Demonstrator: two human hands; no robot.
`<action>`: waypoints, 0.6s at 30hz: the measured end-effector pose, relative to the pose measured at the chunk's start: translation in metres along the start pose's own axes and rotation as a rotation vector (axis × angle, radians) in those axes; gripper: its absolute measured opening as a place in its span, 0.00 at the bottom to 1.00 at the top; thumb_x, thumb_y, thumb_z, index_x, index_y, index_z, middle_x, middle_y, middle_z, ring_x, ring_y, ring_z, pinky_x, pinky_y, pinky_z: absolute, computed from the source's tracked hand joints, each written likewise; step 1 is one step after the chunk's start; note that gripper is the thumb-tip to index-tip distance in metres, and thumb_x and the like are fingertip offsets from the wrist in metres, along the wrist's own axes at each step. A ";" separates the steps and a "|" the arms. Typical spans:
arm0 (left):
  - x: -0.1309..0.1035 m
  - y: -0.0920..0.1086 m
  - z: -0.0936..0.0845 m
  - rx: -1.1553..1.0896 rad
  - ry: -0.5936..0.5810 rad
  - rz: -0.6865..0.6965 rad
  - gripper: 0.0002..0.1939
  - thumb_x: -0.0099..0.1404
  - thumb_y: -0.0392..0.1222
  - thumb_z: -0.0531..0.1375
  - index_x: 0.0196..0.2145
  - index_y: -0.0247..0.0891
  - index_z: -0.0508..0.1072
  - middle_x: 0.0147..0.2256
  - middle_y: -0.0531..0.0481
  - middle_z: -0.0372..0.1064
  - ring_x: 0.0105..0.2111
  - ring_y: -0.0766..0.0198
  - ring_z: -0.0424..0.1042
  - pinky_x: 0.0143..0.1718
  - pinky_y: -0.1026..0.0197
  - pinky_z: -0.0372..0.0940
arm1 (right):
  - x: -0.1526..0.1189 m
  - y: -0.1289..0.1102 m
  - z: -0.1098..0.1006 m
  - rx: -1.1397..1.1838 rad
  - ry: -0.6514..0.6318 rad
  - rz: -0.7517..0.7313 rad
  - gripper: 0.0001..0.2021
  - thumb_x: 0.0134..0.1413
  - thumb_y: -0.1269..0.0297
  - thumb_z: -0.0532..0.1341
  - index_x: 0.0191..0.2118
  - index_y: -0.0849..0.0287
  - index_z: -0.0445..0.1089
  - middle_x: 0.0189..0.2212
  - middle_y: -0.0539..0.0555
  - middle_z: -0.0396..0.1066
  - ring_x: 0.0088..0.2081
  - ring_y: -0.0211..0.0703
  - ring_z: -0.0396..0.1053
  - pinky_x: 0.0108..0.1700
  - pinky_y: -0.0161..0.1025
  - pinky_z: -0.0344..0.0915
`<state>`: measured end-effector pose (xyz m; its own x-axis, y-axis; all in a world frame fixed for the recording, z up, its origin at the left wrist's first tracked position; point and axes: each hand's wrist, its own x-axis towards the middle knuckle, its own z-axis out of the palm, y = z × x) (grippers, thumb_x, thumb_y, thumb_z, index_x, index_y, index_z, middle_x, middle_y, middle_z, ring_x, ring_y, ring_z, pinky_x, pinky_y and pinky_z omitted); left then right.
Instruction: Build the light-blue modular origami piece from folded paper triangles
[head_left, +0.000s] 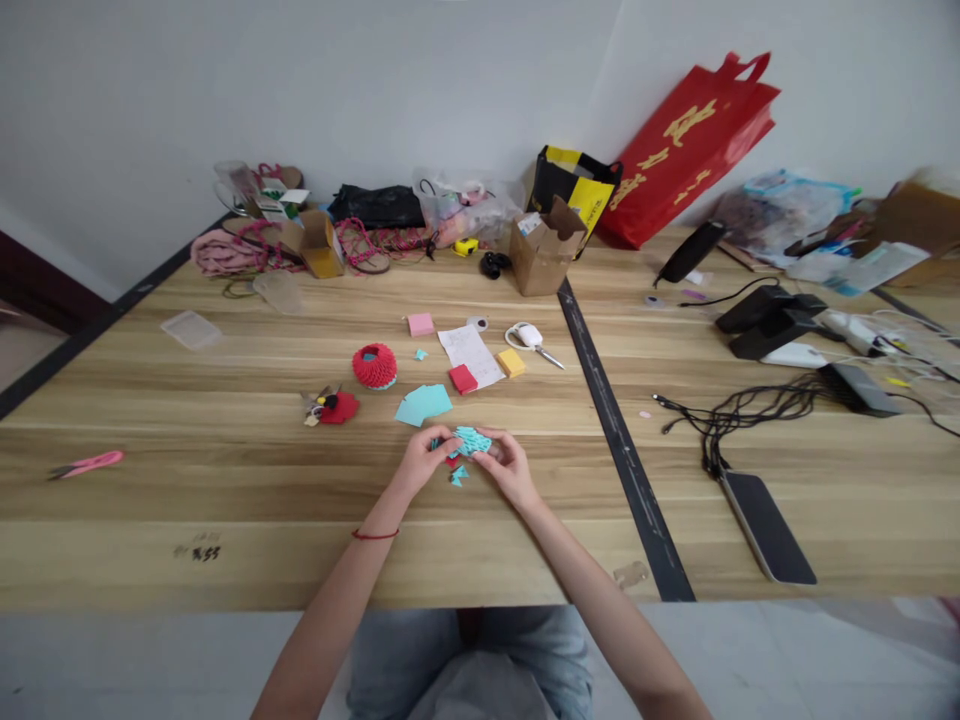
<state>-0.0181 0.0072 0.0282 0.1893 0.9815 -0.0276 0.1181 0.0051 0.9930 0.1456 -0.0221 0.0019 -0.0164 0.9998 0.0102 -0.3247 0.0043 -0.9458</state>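
Observation:
My left hand (pixel 427 460) and my right hand (pixel 514 470) grip a turquoise folded-paper piece (pixel 472 441) between them, fingers closed on its two sides. It is made of many small interlocked paper units. Just below it lie a few loose turquoise folded units (pixel 458 477), and a bit of red shows under my left fingertips. Beyond my hands are flat turquoise paper sheets (pixel 424 404). A round red folded-paper bowl (pixel 374 367) with a turquoise base stands farther left, and one small turquoise unit (pixel 421 354) lies beside it.
Pink (pixel 421 324), red (pixel 463 379) and yellow paper stacks (pixel 511 363) lie near a white sheet (pixel 469 352) and scissors (pixel 534 340). Pink thread snips (pixel 86 465) are far left. A phone (pixel 769 527) and tangled cables (pixel 742 410) occupy the right. Boxes and bags line the wall.

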 end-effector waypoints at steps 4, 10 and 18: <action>0.001 0.000 -0.001 0.017 -0.011 0.016 0.16 0.52 0.51 0.64 0.19 0.36 0.67 0.20 0.54 0.62 0.25 0.66 0.60 0.30 0.65 0.57 | 0.000 0.003 -0.001 0.001 -0.014 -0.007 0.19 0.38 0.57 0.71 0.39 0.54 0.70 0.42 0.54 0.74 0.43 0.49 0.73 0.47 0.48 0.71; -0.001 0.000 0.001 0.082 -0.002 0.056 0.13 0.54 0.47 0.63 0.20 0.36 0.68 0.21 0.54 0.63 0.25 0.67 0.60 0.30 0.65 0.56 | 0.002 0.009 0.001 0.024 -0.024 0.027 0.17 0.41 0.58 0.70 0.39 0.55 0.68 0.39 0.52 0.73 0.40 0.45 0.73 0.42 0.44 0.73; 0.000 0.000 0.001 0.118 -0.023 0.110 0.16 0.59 0.50 0.59 0.22 0.36 0.72 0.23 0.51 0.66 0.27 0.65 0.64 0.31 0.64 0.60 | 0.005 0.007 -0.001 0.065 -0.053 0.084 0.17 0.45 0.53 0.67 0.39 0.55 0.69 0.36 0.52 0.73 0.33 0.43 0.73 0.36 0.43 0.75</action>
<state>-0.0174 0.0069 0.0280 0.2299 0.9702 0.0766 0.2086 -0.1260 0.9698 0.1438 -0.0165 -0.0047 -0.0954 0.9942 -0.0500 -0.3803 -0.0828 -0.9212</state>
